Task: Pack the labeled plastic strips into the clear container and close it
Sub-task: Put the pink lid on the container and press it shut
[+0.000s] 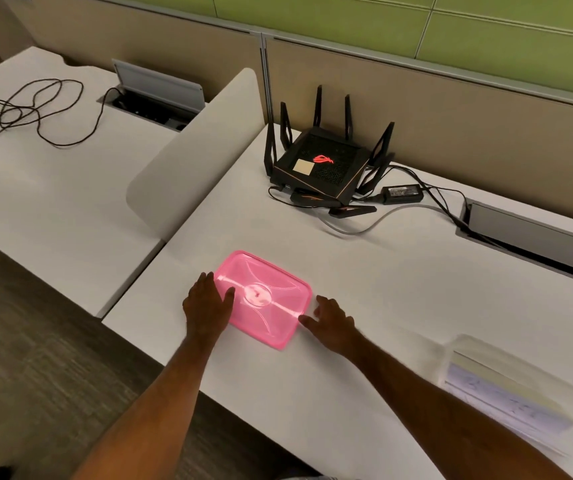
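A pink translucent lid (271,303) lies flat on the white desk (382,271) in front of me. My left hand (208,304) rests on its left edge with the thumb on the lid's top. My right hand (333,322) touches the lid's near right corner, fingers spread. At the right, near the desk's front edge, stands the clear container (510,386) without a lid, with pale labeled plastic strips (499,396) lying inside it. Neither hand touches the container.
A black router (323,164) with upright antennas stands at the back of the desk, with a power brick (402,194) and cables beside it. A cable hatch (527,233) is at the far right. A divider panel (195,157) separates a second desk with a loose cable (35,112).
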`<state>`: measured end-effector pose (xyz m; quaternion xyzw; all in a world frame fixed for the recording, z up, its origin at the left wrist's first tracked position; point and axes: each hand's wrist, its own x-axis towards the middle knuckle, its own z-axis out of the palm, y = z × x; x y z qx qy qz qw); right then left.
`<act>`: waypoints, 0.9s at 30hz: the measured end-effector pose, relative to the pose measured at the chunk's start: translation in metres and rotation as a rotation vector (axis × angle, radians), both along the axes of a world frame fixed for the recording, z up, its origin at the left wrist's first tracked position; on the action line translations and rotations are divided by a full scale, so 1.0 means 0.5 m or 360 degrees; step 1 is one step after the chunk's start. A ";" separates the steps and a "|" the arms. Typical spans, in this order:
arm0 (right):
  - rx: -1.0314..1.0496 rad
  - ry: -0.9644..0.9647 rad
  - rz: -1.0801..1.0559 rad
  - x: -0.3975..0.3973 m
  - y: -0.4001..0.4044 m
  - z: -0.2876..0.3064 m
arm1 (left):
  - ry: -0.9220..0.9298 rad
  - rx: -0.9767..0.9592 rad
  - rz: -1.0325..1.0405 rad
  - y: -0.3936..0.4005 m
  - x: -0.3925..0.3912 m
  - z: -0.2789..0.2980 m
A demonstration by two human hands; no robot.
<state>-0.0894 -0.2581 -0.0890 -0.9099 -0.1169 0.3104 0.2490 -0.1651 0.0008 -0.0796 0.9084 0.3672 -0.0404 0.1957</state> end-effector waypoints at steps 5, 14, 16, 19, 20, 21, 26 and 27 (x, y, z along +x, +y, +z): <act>0.0211 0.0246 -0.0107 -0.002 0.014 0.002 | -0.0048 -0.0041 0.0048 -0.002 0.004 -0.004; 0.0512 0.0404 -0.0308 -0.012 0.004 0.032 | -0.0091 -0.0130 0.0151 -0.010 0.020 0.005; 0.0615 0.0441 -0.0381 -0.016 -0.005 0.039 | -0.0111 -0.0111 0.0153 -0.012 0.024 0.010; 0.0759 0.0467 -0.0512 -0.021 -0.022 0.058 | -0.0171 -0.0098 0.0141 -0.018 0.031 0.021; 0.0788 0.0469 -0.0544 -0.022 -0.027 0.065 | -0.0196 -0.0100 0.0140 -0.021 0.034 0.026; 0.0813 0.0461 -0.0572 -0.023 -0.032 0.074 | -0.0222 -0.0104 0.0137 -0.026 0.037 0.032; 0.0961 0.0328 -0.0678 -0.022 -0.058 0.117 | -0.0365 -0.0209 0.0166 -0.063 0.054 0.066; 0.1006 0.0303 -0.0707 -0.021 -0.066 0.125 | -0.0396 -0.0233 0.0174 -0.073 0.059 0.074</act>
